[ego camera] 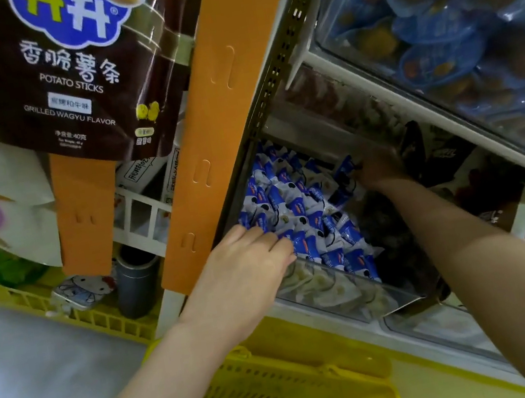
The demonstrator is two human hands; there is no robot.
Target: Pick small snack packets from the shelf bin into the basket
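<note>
A clear plastic shelf bin (343, 293) is heaped with several small blue-and-white snack packets (304, 205). My left hand (248, 267) lies at the bin's near left corner, its fingers curled onto the packets there. My right hand (377, 167) reaches deep into the shaded back of the bin and grips blue packets (342, 168); its fingers are mostly hidden in shadow. Below the bin, under my arms, stands the yellow basket (286, 392).
An orange shelf post (204, 132) rises left of the bin. A brown potato-stick bag (60, 79) hangs at upper left. Blue-lidded packs (443, 40) fill the shelf above. Dark packets (399, 256) lie right of the snacks. Another yellow crate (74, 310) sits on the floor at left.
</note>
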